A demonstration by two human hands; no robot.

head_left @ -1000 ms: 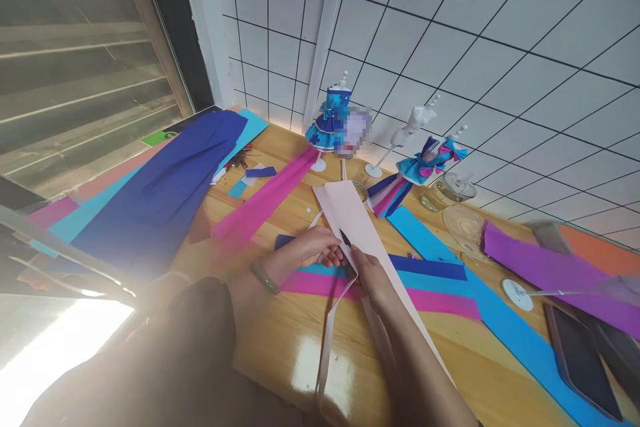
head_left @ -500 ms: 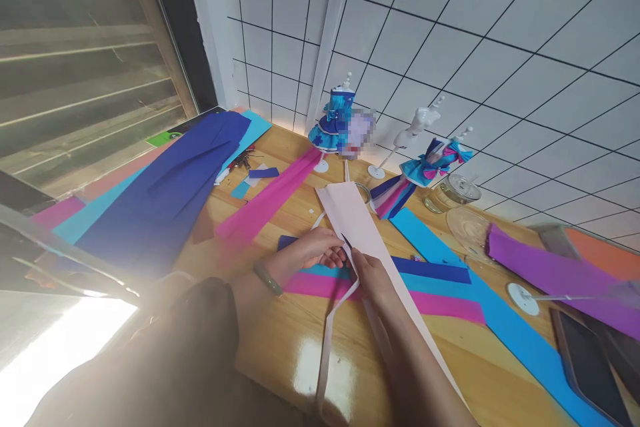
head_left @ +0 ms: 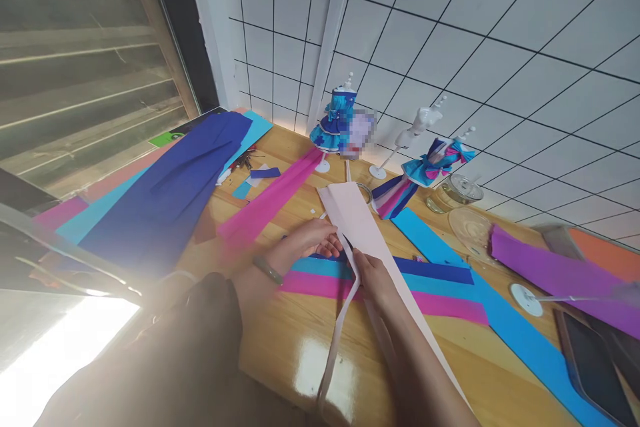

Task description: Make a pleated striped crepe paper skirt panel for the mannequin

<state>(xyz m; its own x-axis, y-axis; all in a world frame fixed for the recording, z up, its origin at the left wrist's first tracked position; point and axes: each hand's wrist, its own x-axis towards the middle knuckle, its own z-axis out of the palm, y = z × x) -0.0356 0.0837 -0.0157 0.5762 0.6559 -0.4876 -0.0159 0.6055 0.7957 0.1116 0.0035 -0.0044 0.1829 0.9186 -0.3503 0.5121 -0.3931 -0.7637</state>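
A long pale pink crepe paper sheet (head_left: 357, 207) slants across the table under my hands. My left hand (head_left: 317, 240), with a bangle at its wrist, pinches the sheet's left edge between thumb and fingertips. In my right hand (head_left: 373, 273) are small dark scissors (head_left: 349, 240), mostly hidden by the fingers, with the blades at the paper. A narrow pale pink strip (head_left: 337, 330), partly cut from the sheet, hangs down from beside my right hand toward the table's front edge. Beneath both hands lie dark blue, light blue and magenta (head_left: 310, 283) paper strips.
Dress forms stand along the tiled wall, two in paper dresses (head_left: 341, 120) and one bare (head_left: 421, 121). A glass jar (head_left: 453, 193), a purple sheet (head_left: 550, 273) and a phone (head_left: 593, 360) lie to the right. Stacked blue sheets (head_left: 170, 173) occupy the left.
My left hand has shifted slightly up and left along the paper edge, away from my right hand. The narrow strip hangs straighter. My right hand has barely moved.
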